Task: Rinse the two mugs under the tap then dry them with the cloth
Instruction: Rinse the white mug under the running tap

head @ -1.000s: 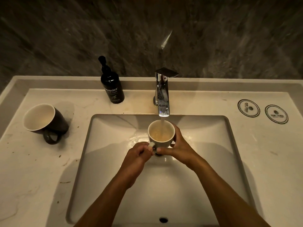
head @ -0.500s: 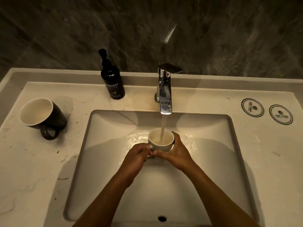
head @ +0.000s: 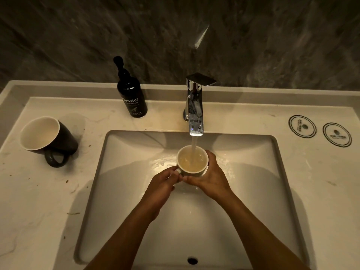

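Observation:
A pale mug (head: 191,160) is held upright over the sink basin (head: 124,191), right under the chrome tap (head: 194,108). Water runs from the spout into the mug, which looks nearly full. My left hand (head: 162,187) pinches the mug's handle from the left. My right hand (head: 212,176) wraps around the mug's right side. A second mug (head: 47,136), black outside and white inside, lies tipped on the counter at the far left, its mouth facing me. No cloth is in view.
A dark hand wash pump bottle (head: 132,96) stands on the counter left of the tap. Two round coasters (head: 302,125) lie on the counter (head: 321,182) at the right. A dark stone wall rises behind. The overflow hole (head: 192,260) sits at the basin's near edge.
The mug dropped away from the spout and stays below it; the water in it has risen. Both hands keep their hold. The view shifted slightly.

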